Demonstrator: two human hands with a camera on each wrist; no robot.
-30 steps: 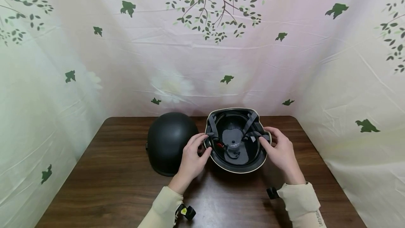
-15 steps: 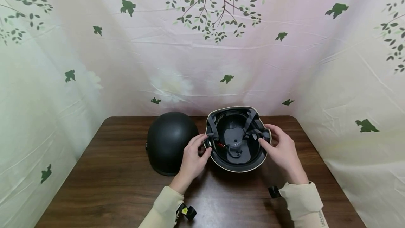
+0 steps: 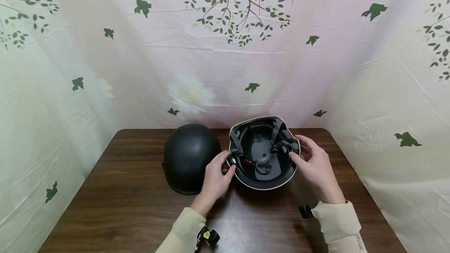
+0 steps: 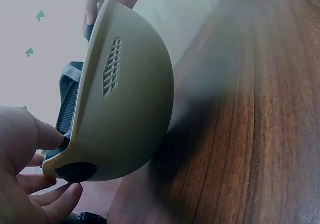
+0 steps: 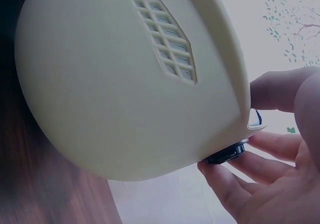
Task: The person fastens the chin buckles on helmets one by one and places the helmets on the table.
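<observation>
In the head view a cream helmet is held with its hollow facing up and toward the camera. Grey straps and dark padding line its inside. My left hand pinches the left rim, thumb on the near side. At the opposite rim my right hand grips between thumb and fingers. The left wrist view has the shell side-on, with a slatted vent and a round black fitting near the fingers. The right wrist view shows a similar vent on the shell and a black fitting touched by the fingers.
A black helmet sits dome up on the wooden table, close to my left hand. A printed curtain hangs behind the table and along both sides.
The cream helmet has turned slightly counterclockwise in the head view, its right side rising a little. My right hand's fingertips have moved up with it; my left hand has barely shifted.
</observation>
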